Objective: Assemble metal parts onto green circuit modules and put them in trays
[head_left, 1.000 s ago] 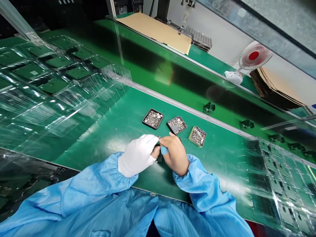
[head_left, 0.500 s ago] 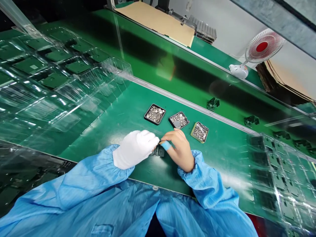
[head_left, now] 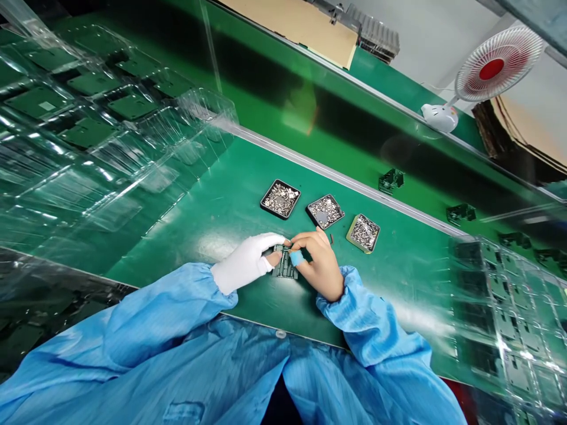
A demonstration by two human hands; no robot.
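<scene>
My left hand (head_left: pixel 248 260), in a white glove with bare fingertips, has its thumb and index finger on the upper left of a small dark green slotted part (head_left: pixel 284 268). From the other side my right hand (head_left: pixel 319 260), with blue tape on its thumb, bends its fingers over the part's top edge. Both hands' fingertips meet there, and whatever small piece lies between them is too small to name. Beyond the hands stand three square trays of small metal pieces: left (head_left: pixel 280 199), middle (head_left: pixel 325 211) and right (head_left: pixel 364 234).
Clear plastic trays with green boards (head_left: pixel 133 106) fill the left; more trays (head_left: pixel 509 313) stand at the right. Behind a metal rail (head_left: pixel 310 169), small green assemblies (head_left: pixel 391 180) lie on a green belt. A fan (head_left: pixel 491 69) is at the back right.
My left hand has turned and its thumb has moved apart from its fingers, showing more of the green part. A small reddish piece now shows beside my right fingers. The view has shifted slightly.
</scene>
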